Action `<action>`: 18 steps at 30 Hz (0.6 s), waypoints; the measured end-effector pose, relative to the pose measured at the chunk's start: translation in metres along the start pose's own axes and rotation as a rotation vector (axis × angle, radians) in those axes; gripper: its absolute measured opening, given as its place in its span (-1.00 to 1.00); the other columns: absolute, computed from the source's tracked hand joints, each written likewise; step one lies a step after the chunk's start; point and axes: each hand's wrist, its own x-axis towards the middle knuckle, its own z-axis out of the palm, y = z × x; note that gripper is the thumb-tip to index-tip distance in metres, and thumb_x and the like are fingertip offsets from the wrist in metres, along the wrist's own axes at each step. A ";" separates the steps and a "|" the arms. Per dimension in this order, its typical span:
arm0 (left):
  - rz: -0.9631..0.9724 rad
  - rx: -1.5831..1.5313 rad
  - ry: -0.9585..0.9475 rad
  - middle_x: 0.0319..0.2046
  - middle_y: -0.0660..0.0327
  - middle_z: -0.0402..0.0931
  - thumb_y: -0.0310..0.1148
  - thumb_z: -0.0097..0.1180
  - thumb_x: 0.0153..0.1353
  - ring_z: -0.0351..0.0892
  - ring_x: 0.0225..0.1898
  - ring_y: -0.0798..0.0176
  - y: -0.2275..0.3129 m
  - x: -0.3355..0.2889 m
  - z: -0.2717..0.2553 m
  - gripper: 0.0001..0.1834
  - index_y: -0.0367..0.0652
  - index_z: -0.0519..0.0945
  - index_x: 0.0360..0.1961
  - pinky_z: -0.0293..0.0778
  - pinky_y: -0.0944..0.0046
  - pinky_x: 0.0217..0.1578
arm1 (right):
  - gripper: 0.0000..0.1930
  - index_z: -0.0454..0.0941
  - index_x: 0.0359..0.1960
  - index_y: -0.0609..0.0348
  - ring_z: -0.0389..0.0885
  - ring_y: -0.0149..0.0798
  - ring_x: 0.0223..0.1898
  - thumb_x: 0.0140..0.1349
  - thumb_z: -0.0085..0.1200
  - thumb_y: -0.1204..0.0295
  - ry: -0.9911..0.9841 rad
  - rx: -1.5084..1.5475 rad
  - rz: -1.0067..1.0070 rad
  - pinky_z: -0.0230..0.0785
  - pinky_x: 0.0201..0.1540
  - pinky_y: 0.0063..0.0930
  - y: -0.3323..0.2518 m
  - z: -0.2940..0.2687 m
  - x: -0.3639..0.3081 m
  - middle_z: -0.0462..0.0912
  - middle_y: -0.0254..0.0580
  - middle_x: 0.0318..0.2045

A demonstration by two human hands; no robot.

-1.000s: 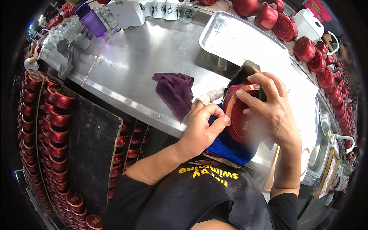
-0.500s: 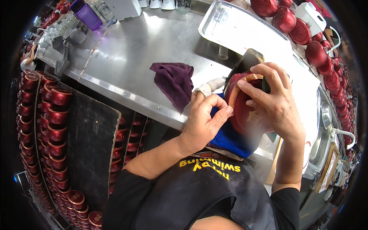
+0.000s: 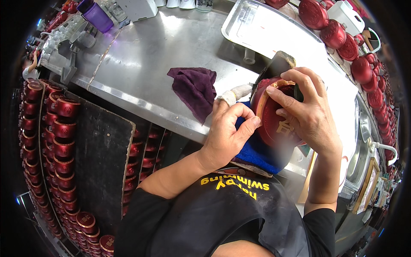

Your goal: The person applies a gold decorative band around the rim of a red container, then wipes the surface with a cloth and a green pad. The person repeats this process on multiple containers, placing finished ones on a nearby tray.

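A red round container [image 3: 269, 112] with a gold rim and a gold mark is tilted over a blue cloth [image 3: 252, 153] at the bench edge. At its left rim, my left hand [image 3: 227, 135] has thumb and forefinger pinched together. A whitish wrap covers one finger of that hand. My right hand [image 3: 314, 115] curls over the container's upper right side, thumb on the gold rim and fingers bent around it. Part of the container's right side is hidden by this hand. Behind it stands a dark block-shaped thing [image 3: 281, 63]. A purple cloth [image 3: 195, 90] lies crumpled to the left.
A metal tray [image 3: 239, 19] sits at the back of the steel bench [image 3: 141, 55]. Racks of red containers [image 3: 64, 147] stand at left beside a dark board [image 3: 102, 158]. More red pots [image 3: 333, 34] line the right side, near a sink [image 3: 354, 165]. A purple bottle [image 3: 96, 16] is far left.
The red container has turned slightly between my hands, and more of its gold mark shows. The row of red pots at the right has shifted rightward and nearer. My hands have barely moved.
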 end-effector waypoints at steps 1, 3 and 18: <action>-0.031 -0.028 -0.018 0.26 -0.16 0.43 -0.29 0.24 0.37 0.31 0.34 -0.01 0.000 0.000 -0.001 -0.82 -0.18 0.62 -0.32 0.08 0.05 0.38 | -0.44 0.74 0.04 -0.07 0.43 0.09 0.25 -0.14 0.39 0.51 0.000 -0.001 0.000 0.41 0.23 -0.01 0.000 0.000 0.000 0.53 -0.15 0.14; -0.113 -0.090 -0.066 0.23 -0.13 0.46 -0.29 0.24 0.37 0.33 0.31 0.01 0.000 0.000 -0.002 -0.81 -0.18 0.62 -0.31 0.09 0.06 0.37 | -0.44 0.74 0.04 -0.07 0.43 0.08 0.25 -0.14 0.39 0.51 -0.001 -0.003 -0.001 0.42 0.23 -0.01 0.000 0.000 0.000 0.53 -0.15 0.14; 0.457 0.645 0.084 0.29 0.01 0.42 0.20 -0.14 0.48 0.09 0.32 -0.14 -0.022 -0.014 0.000 -0.35 0.02 0.57 0.33 0.11 -0.10 0.31 | -0.44 0.65 0.12 -0.12 0.44 0.07 0.25 -0.01 0.35 0.51 0.035 0.000 0.036 0.50 0.17 -0.01 0.005 -0.003 -0.010 0.50 -0.17 0.14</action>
